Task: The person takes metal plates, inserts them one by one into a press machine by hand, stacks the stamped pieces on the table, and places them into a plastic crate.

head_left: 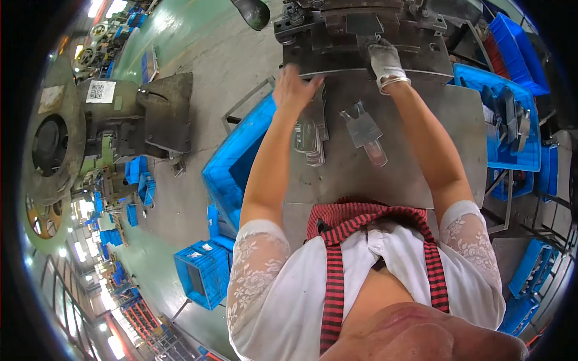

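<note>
My left hand (294,89) is bare, with its fingers spread, just in front of the dark metal press die (337,57) and above the table's left part. My right hand (386,59) wears a whitish glove and reaches to the die, its fingers by a flat metal plate (364,25); whether it grips the plate is hard to make out. Below my left hand lies a stack of shaped metal pieces (308,139). One more shaped metal piece (363,130) lies on the grey metal table (439,120) between my forearms.
A blue crate (226,165) stands at the table's left edge. At the right, a blue bin (527,157) holds several metal parts, with another blue bin (519,53) behind it. A second machine (114,114) is at the far left.
</note>
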Available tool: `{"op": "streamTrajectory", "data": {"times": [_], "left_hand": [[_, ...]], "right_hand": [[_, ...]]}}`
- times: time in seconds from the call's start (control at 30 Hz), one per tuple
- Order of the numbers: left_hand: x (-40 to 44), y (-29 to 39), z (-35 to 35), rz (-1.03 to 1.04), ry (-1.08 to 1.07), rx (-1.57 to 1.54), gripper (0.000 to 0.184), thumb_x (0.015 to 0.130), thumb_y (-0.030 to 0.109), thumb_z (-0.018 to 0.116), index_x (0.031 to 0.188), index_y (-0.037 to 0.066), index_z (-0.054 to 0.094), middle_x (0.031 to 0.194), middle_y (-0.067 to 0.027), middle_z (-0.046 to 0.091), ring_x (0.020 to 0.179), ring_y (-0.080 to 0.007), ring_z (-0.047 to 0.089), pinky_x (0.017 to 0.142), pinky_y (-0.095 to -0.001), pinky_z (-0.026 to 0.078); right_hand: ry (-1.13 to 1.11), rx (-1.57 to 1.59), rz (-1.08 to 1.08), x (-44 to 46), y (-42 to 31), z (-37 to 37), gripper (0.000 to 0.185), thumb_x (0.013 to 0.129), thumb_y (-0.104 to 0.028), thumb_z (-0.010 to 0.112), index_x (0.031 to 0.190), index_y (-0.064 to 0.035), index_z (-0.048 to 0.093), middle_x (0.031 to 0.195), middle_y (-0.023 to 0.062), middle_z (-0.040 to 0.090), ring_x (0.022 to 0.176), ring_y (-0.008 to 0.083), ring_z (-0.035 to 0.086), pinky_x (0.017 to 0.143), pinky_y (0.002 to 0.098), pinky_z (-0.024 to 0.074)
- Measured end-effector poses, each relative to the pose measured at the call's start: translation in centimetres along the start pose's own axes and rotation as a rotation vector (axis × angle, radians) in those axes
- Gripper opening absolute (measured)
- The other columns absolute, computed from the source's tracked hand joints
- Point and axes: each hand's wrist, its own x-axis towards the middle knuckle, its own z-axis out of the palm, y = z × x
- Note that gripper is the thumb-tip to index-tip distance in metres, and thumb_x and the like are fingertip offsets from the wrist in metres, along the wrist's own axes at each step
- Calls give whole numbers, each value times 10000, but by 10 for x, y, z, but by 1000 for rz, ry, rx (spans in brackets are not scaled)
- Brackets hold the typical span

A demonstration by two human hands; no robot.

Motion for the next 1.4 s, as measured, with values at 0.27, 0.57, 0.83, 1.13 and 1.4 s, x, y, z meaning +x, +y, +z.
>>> {"op": "streamTrajectory", "data": {"times": [0.27,0.57,0.83,1.13,1.4], "left_hand": [[-81,-86,34,-157,-168,-171,457,684,441,583,728,-14,574,704,-176,574,705,-306,562,630,-362,432],[-84,-109,18,-541,-226,-685,241,750,263,592,733,23,590,597,-54,565,533,-118,526,456,-248,380],[-94,-71,-6,-718,-366,-1430,129,797,214,551,809,85,546,692,10,543,554,-96,499,451,-235,380],[-75,20,-5,-409,-317,-1701,148,747,75,596,870,56,516,769,5,551,651,-54,537,522,-179,439],[-14,107,20,-403,-289,-1614,155,725,95,621,827,43,516,731,-14,553,625,-96,522,505,-232,408]], "right_hand": [[2,151,-113,7,12,1,288,797,-79,369,1043,-8,500,1057,126,519,987,215,478,881,264,350],[-451,1470,592,-173,-23,-45,282,823,-190,454,1051,-27,491,964,52,563,880,164,532,726,286,424],[-479,124,128,-150,-70,-90,593,715,-415,537,1233,-208,336,1225,147,388,1035,286,454,741,386,429],[-461,-78,186,-120,-91,-52,551,735,-350,525,1229,-183,346,1254,152,343,1071,310,413,780,367,412],[99,1010,616,-71,-39,-46,347,841,-243,428,1044,32,489,915,172,577,814,266,561,702,300,435]]}}
